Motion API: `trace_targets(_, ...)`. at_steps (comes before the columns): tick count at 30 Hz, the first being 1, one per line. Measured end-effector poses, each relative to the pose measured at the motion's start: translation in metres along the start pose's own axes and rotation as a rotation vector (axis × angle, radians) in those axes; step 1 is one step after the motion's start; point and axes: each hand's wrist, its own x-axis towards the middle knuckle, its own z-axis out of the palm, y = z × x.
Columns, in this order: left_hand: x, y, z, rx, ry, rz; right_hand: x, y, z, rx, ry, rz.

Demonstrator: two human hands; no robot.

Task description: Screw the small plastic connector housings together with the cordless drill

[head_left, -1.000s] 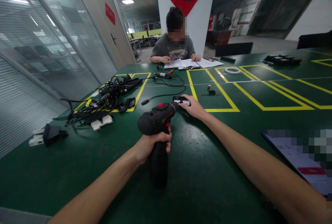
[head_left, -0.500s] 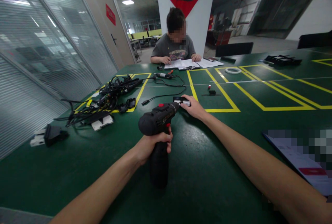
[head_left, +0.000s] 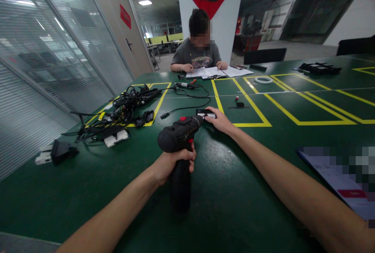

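My left hand [head_left: 172, 162] is wrapped round the grip of a black cordless drill [head_left: 178, 143] with a red button on top, its nose pointing away from me. The drill's tip meets a small black and white part [head_left: 206, 114] lying on the green table [head_left: 88, 182]. My right hand [head_left: 220, 120] presses down on that part, fingers closed over its right end. Both forearms reach in from the bottom of the view.
A tangle of black cables and adapters [head_left: 123, 108] lies at the left inside yellow tape lines. A black and white plug block [head_left: 54, 152] sits further left. A person [head_left: 199, 52] writes on papers across the table. Small parts [head_left: 238, 104], a white ring [head_left: 263, 79], and a document [head_left: 340, 179] lie right.
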Motion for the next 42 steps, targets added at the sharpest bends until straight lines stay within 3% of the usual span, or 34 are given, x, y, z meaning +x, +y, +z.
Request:
trace_targets(19, -0.001, 0.000, 0.003, 0.008, 0.053, -0.029, -0.003, -0.010, -0.006, -0.019, -0.011, -0.046)
trace_targets(42, -0.001, -0.004, 0.004, 0.032, 0.030, 0.012, -0.006, -0.010, 0.000, -0.041, 0.010, -0.049)
